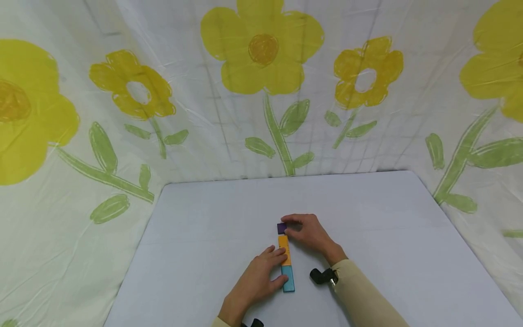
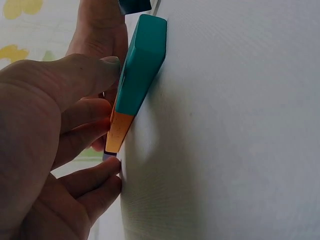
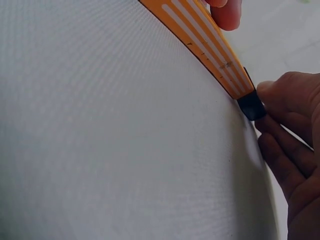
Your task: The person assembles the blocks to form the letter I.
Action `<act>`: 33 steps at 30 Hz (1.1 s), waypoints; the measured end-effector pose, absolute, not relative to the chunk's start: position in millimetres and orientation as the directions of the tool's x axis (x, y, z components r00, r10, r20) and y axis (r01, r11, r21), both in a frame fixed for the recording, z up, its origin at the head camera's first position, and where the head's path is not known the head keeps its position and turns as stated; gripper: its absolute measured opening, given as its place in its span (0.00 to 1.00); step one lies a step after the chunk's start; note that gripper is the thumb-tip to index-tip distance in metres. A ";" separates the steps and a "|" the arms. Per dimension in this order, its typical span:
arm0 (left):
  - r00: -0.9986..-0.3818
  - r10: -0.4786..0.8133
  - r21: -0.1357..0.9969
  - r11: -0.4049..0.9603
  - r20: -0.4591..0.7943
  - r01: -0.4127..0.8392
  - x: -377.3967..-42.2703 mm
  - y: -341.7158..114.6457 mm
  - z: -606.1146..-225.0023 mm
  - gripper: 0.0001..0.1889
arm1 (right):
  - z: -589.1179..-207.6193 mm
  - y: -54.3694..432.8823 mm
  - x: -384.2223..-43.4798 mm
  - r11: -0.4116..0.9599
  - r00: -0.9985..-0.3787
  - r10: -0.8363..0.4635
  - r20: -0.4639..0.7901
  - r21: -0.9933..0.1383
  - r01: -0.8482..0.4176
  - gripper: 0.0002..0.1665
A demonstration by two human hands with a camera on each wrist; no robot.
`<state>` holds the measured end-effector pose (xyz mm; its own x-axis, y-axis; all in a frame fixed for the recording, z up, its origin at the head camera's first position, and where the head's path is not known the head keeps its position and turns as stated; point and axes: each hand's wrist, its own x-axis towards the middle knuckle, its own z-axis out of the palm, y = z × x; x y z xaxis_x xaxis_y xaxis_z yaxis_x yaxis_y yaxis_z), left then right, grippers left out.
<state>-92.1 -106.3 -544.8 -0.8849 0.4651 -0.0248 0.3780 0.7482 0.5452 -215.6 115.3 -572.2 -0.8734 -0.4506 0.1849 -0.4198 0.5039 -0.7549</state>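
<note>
Three flat blocks lie in one line on the white table: a blue-green block (image 1: 288,282) nearest me, an orange block (image 1: 285,256) with white stripes, and a small dark purple block (image 1: 281,228) at the far end. My left hand (image 1: 257,279) rests over the near two, thumb at the blue-green block (image 2: 142,65) and spread fingers at the orange one. Around the purple block (image 3: 251,105), the thumb and fingertips of my right hand (image 1: 307,232) pinch it. In the right wrist view it sits close against the end of the orange block (image 3: 212,47).
The white table (image 1: 367,218) extends on both sides of the row. Behind and beside it hangs a pale curtain (image 1: 212,131) printed with yellow flowers. A black wrist camera (image 1: 323,276) sticks out from my right sleeve (image 1: 363,295).
</note>
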 end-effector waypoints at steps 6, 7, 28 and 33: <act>-0.886 0.462 0.553 0.747 -0.032 0.369 -91.7 -105.8 -544.2 0.26 | -572.7 115.6 -215.0 0.503 -0.877 -0.449 0.171 -0.762 -0.406 0.22; -0.887 0.461 0.553 0.747 -0.031 0.369 -91.6 -105.7 -544.1 0.26 | -572.6 115.6 -214.8 0.504 -0.879 -0.447 0.169 -0.764 -0.403 0.22; -0.945 0.254 0.567 0.756 0.208 0.328 -95.8 -116.0 -516.5 0.25 | -541.3 136.9 -200.7 0.553 -0.912 -0.318 0.259 -0.731 -0.401 0.20; -0.896 0.121 0.558 0.745 0.428 0.367 -103.4 -135.3 -491.3 0.24 | -518.0 145.9 -195.8 0.606 -0.900 -0.292 0.324 -0.665 -0.436 0.21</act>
